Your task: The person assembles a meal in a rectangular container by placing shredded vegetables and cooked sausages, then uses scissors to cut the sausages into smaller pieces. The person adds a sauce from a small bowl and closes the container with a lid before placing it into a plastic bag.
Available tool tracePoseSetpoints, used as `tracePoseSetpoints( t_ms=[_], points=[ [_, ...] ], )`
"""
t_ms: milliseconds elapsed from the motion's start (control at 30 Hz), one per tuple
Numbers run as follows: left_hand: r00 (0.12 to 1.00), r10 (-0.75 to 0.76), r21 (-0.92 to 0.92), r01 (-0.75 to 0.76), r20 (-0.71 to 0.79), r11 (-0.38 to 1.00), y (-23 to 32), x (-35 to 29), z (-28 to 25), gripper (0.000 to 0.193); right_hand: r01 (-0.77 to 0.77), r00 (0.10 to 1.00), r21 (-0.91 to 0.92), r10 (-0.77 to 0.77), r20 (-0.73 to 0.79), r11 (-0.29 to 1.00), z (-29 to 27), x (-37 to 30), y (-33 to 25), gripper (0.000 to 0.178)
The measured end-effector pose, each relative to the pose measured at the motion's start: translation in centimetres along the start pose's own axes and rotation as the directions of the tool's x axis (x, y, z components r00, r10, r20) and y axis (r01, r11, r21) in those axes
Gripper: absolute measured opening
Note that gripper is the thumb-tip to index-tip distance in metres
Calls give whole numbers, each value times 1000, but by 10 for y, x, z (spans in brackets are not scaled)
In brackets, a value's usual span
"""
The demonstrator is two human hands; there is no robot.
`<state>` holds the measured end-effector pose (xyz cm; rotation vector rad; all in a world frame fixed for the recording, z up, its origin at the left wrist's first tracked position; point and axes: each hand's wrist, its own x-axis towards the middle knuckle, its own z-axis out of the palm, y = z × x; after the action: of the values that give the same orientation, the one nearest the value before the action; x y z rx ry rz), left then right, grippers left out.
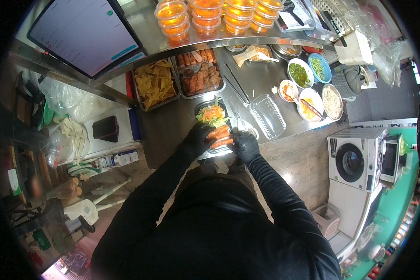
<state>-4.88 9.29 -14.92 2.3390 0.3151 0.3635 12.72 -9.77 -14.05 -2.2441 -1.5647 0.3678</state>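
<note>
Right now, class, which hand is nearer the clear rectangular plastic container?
Right. The black-gloved right hand is just below-left of the container; the black-gloved left hand is farther left, across the reddish-brown sausages.

Hands (244, 145): black gloves, creased, faint sheen
Sleeves (284, 186): black cloth, wrinkled, slight sheen
Sausages (220, 135): browned, glossy skins
Desk (161, 133): grey metal, smooth, softly reflective
Meat tray (203, 94): metal, bright smooth rim
Chips (155, 84): yellow, dry-looking, rough
Tongs (236, 84): slim metal, shiny
Open container (268, 115): clear thin plastic, ridged, glossy
Stacked cups (173, 24): clear plastic, glossy
Screen (84, 32): flat, smooth
Plastic bags (81, 100): transparent film, crumpled, shiny
Rag (74, 133): beige cloth, matt, rumpled
Floor (294, 161): brown, wood-look planks, highlight showing
Washing machine (350, 161): smooth white casing, dark glossy round door
</note>
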Motion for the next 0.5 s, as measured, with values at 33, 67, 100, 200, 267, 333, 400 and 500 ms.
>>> tracePoseSetpoints(
  t_ms=[33, 67, 100, 200, 267, 333, 400, 500],
  points=[
    [998, -57, 11, 57, -21, 998, -8, -6, 9, 40, -52, 999, 54, 52, 7, 997, -4, -1, -2, 32],
    [993, -111, 20, 112, -43, 994, -9, -7, 11, 39, -105, 994, 107, 104, 15, 989, -9, -2, -3, 32],
    [991, -119, 19, 120, -63, 993, -9, -9, 12, 38, -157, 988, 158, 154, 27, 975, -12, -4, -2, 31],
    [981, -184, -13, 184, -61, 983, -6, -11, 10, 36, -144, 946, 118, 172, -275, 983, 0, -14, 27, 31],
    [960, -280, -66, 281, 24, 958, 0, -9, 4, 36, -168, 957, 43, 174, -231, 985, -1, -17, 40, 31],
    [941, -336, -95, 338, 38, 936, 9, -8, -1, 36, -192, 970, 34, 195, -141, 981, 1, -18, 49, 34],
    [932, -358, -94, 361, 48, 928, 12, -6, -3, 36, -213, 976, -41, 210, -57, 976, 8, -15, 56, 40],
    [939, -342, -60, 344, 39, 937, 7, -7, 0, 37, -305, 950, -17, 305, 61, 952, 11, -7, 58, 42]
  ],
)
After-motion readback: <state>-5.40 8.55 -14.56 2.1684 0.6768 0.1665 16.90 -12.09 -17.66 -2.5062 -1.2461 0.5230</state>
